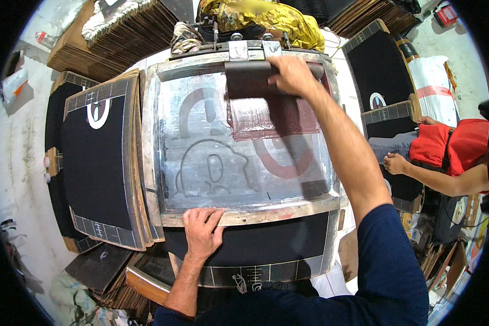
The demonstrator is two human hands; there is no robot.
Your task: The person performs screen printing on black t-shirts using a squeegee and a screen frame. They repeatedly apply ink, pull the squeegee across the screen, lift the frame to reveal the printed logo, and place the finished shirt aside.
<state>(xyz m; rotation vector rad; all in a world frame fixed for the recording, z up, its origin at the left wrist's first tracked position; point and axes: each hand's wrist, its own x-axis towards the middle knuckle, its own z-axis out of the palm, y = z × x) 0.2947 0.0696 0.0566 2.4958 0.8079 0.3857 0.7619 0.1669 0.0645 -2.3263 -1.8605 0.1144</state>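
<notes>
A wooden-framed printing screen [168, 136] lies over a black fabric board [271, 239], showing grey and maroon curved shapes on its mesh. My right hand [292, 75] grips a dark squeegee [244, 73] near the screen's far right, over a patch of maroon ink [261, 117]. My left hand [204, 228] has its fingers hooked over the frame's near wooden edge, left of middle. Metal clamps [238, 50] stand at the frame's far edge.
Stacked boards with black fabric and white-and-blue prints [103, 163] lie left; similar boards [377, 60] right. A co-worker's hands [396, 163] handle grey material at right, beside red cloth. Yellow plastic [293, 30] and cardboard stacks [119, 35] are at the back.
</notes>
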